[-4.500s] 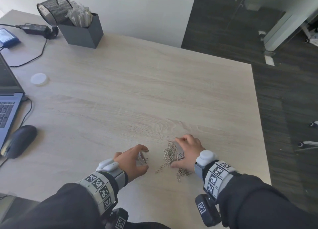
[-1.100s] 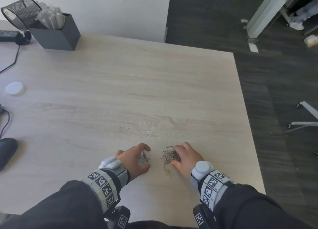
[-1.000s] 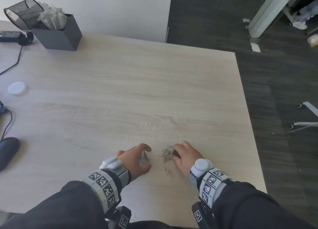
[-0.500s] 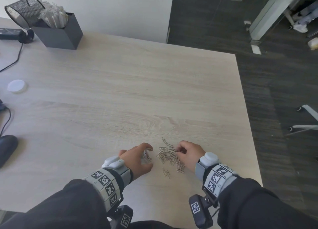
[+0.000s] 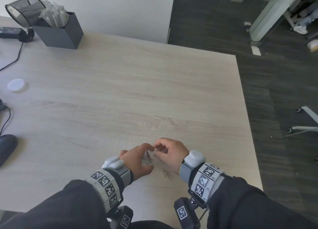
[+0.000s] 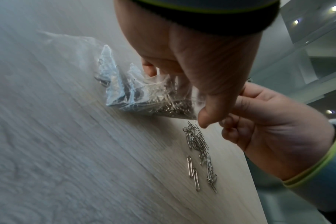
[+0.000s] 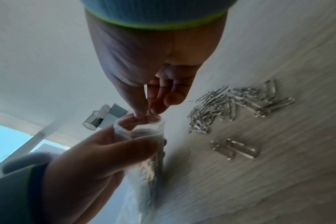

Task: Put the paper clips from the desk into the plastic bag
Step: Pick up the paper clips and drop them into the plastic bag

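Two hands [image 5: 137, 160] [image 5: 170, 153], plastic bag [image 6: 144, 92], perhaps unlabelled

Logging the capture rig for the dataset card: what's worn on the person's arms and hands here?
Both hands are bare: left hand, right hand. Each forearm has dark sleeves and a grey wrist band of black-and-white square fiducial tags. A rounded white-grey module sits above each band. Black wrist cameras with their own tags hang below. The wrist views show a green-edged cuff.
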Demonstrator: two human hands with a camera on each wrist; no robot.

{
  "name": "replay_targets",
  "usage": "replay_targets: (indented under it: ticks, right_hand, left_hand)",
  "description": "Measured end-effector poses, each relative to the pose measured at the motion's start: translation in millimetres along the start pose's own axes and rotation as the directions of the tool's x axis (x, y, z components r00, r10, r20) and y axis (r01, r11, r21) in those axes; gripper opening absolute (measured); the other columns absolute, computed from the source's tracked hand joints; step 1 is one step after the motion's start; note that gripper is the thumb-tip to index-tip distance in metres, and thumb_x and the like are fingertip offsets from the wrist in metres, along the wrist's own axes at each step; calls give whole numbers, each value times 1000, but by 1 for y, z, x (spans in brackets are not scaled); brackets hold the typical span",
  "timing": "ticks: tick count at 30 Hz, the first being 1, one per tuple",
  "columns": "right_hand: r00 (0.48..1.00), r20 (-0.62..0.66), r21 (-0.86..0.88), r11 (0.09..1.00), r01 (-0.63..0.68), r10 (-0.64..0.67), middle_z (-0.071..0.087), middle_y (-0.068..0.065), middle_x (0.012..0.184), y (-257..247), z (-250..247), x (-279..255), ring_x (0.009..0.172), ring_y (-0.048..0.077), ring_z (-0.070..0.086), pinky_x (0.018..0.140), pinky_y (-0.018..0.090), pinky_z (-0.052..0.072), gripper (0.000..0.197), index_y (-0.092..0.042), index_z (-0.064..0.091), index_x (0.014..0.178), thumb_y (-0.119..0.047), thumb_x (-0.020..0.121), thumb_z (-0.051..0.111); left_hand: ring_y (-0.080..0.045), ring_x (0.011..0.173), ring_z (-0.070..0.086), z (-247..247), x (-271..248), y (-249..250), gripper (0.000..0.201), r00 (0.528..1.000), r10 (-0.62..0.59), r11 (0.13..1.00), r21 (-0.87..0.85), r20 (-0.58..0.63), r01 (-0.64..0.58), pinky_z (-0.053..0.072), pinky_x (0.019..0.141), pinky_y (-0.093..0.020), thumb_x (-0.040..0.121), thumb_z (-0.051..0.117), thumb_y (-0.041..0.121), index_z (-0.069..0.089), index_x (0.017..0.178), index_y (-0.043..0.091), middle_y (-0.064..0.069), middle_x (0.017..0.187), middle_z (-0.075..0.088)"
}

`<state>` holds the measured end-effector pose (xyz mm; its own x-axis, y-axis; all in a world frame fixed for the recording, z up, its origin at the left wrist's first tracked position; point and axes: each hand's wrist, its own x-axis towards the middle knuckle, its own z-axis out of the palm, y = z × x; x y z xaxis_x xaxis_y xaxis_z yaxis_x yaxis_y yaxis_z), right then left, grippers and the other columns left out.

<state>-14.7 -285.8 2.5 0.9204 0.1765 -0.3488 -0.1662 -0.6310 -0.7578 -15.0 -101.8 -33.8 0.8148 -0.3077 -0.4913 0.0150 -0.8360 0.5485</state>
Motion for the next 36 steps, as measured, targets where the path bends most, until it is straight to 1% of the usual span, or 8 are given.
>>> replay_targets:
  ticks: [4,8,10,15,19,21,27,36]
  right_hand:
    - [989,-111,-122,987,-107,93,55,-10,101,29,-17,8,80,4,54,78,22,45,23,-29,63,107,-19,87,58]
    - [991,-65,-346,929,-131,116,46,0,131,46,-20,19,118,21,45,99,30,38,43,-21,52,131,-16,88,51]
    - [995,-10,-423,901,-94,99,42,-2,136,44,-17,23,124,22,36,102,32,37,52,-23,45,137,-9,87,46]
    - [992,122,-518,850,93,-35,46,-2,129,40,-4,24,119,27,39,94,40,43,50,-24,49,132,-10,84,48]
    - [964,227,-522,818,242,-140,47,-6,123,51,-3,12,112,20,41,92,37,42,57,-29,51,128,-45,75,61]
    - [951,271,-523,807,275,-149,46,-6,122,54,-5,9,110,18,39,92,33,40,61,-31,52,127,-51,71,63]
    - [969,186,-489,840,234,-162,52,-5,108,53,-2,8,102,22,47,81,34,44,16,-26,62,101,-26,86,60]
    - [988,146,-471,882,35,39,56,-3,102,52,-13,10,90,20,57,75,29,44,16,-21,61,99,-20,86,52]
  left_hand:
    - [-13,97,62,0,-1,-11,55,999,-35,999,-25,-5,35,34,100,-32,65,56,61,39,117,55,25,104,63]
    - [-16,96,63,2,-2,-23,54,996,-85,996,-37,0,85,38,100,-35,64,55,63,37,115,58,28,104,63]
    - [-15,96,63,2,-3,-25,54,996,-90,996,-29,-2,90,40,101,-37,64,55,65,36,114,60,28,104,62]
    - [-11,96,63,0,-5,-23,52,997,-74,996,-41,-25,73,31,98,-29,66,56,60,41,116,54,24,105,64]
    - [-13,101,62,1,-2,-28,51,996,-88,995,-48,-17,87,35,98,-33,66,55,63,38,114,58,26,105,63]
    - [-14,101,62,1,-2,-28,51,996,-84,996,-38,-14,83,35,97,-32,66,55,62,38,114,58,25,105,63]
    - [-16,104,62,0,0,-26,51,994,-104,995,-4,9,105,41,101,-40,67,54,65,35,114,62,29,107,61]
    - [-16,103,62,3,5,-22,51,996,-81,997,-5,23,81,43,100,-42,66,52,67,35,114,62,32,102,59]
